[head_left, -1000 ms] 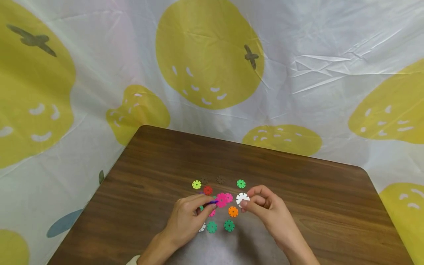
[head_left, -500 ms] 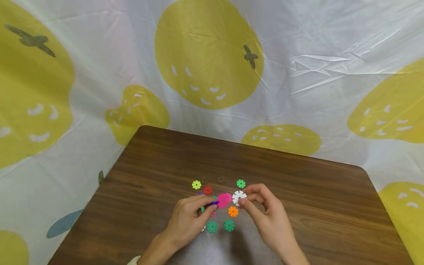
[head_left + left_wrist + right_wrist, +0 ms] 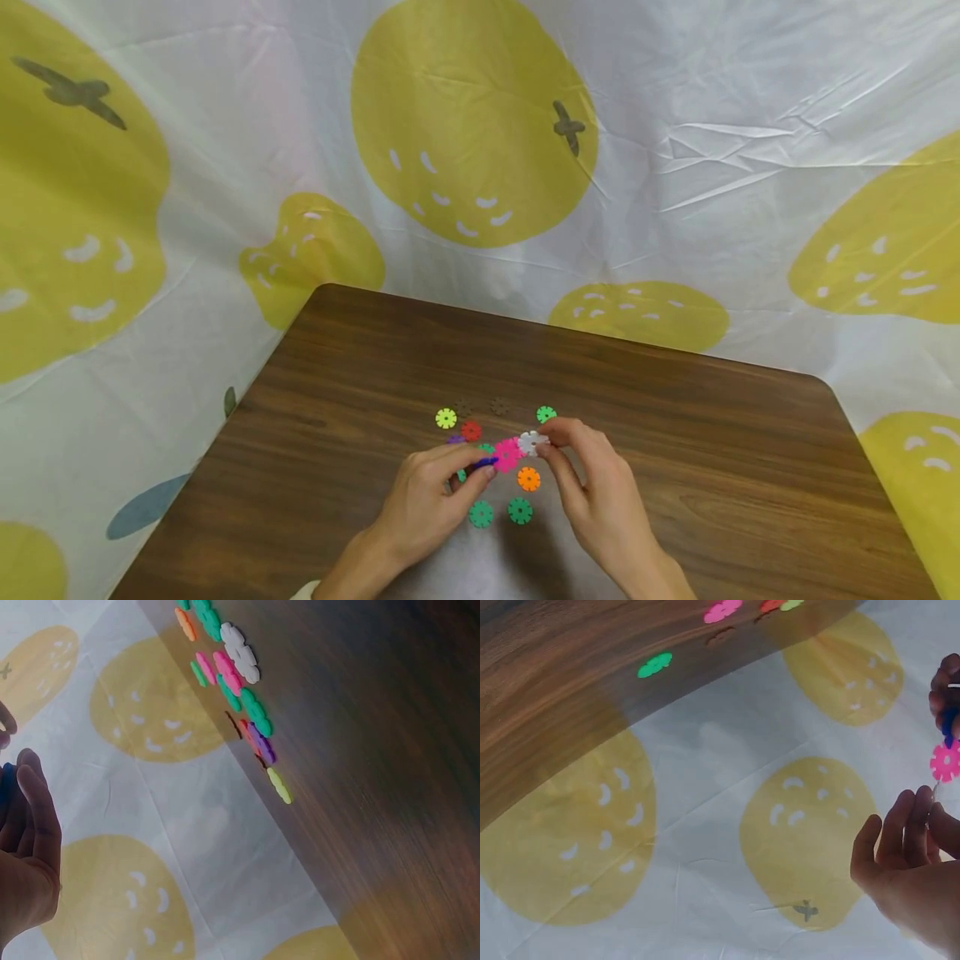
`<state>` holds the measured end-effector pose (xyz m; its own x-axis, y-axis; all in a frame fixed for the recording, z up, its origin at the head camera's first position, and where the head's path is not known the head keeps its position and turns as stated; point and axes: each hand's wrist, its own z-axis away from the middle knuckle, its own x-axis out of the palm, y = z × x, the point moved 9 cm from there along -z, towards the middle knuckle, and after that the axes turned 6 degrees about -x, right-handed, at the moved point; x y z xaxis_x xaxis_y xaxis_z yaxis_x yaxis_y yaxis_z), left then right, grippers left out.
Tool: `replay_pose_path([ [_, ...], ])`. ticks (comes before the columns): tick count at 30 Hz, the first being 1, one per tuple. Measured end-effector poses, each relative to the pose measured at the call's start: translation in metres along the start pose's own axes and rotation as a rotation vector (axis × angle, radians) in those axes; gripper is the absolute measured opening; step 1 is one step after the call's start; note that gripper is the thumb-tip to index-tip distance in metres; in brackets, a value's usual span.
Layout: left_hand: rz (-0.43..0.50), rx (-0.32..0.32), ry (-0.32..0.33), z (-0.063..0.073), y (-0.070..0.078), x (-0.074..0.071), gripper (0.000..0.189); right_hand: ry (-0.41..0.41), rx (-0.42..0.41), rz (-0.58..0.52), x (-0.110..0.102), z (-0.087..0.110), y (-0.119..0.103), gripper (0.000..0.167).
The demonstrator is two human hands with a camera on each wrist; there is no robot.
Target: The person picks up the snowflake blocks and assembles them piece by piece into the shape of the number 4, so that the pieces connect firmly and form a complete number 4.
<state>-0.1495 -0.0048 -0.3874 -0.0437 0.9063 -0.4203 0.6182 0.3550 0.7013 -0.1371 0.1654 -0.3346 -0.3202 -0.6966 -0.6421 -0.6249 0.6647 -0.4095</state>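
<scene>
Between thumb and index finger, my left hand [image 3: 431, 492] pinches a dark blue notched plastic disc [image 3: 486, 462], seen nearly edge-on. A pink notched disc [image 3: 507, 455] sticks out from it, standing at an angle to the blue one, as the right wrist view shows too. My right hand [image 3: 596, 492] pinches a white notched disc [image 3: 531, 442] by its right side. The white disc's left edge meets the pink disc's rim. In the right wrist view the white disc appears as a thin edge beyond the right fingertips [image 3: 924, 796]. Both hands are raised over the table.
Loose notched discs lie on the brown wooden table [image 3: 720, 450]: yellow [image 3: 446, 418], red [image 3: 471, 431], orange [image 3: 528, 479] and several green [image 3: 520, 511], plus faint brown ones [image 3: 499, 407]. A fruit-patterned cloth [image 3: 637, 167] hangs behind the table.
My right hand has moved left, bringing the white disc from a gap beside the pink disc to its rim and tilting it. The left hand has stayed nearly still.
</scene>
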Motion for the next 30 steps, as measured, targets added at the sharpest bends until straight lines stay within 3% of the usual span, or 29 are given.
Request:
replay_pose_path([
  [5, 0.009, 0.005, -0.002, 0.0007, 0.0009, 0.0007, 0.006, -0.012, -0.082, -0.002, 0.0037, 0.0008, -0.0022, 0.027],
  [12, 0.034, 0.013, 0.004, 0.0003, 0.0028, 0.0012, 0.005, 0.002, -0.136, -0.018, 0.005, 0.0021, -0.0021, 0.026],
  [22, 0.121, -0.011, -0.038, -0.0034, 0.0009, 0.0055, 0.007, 0.055, -0.177, -0.057, 0.0063, 0.0064, -0.0013, 0.027],
  [30, 0.176, -0.073, -0.109, -0.0077, -0.0037, 0.0099, 0.01, 0.024, -0.141, -0.09, 0.0096, 0.0069, 0.006, 0.025],
])
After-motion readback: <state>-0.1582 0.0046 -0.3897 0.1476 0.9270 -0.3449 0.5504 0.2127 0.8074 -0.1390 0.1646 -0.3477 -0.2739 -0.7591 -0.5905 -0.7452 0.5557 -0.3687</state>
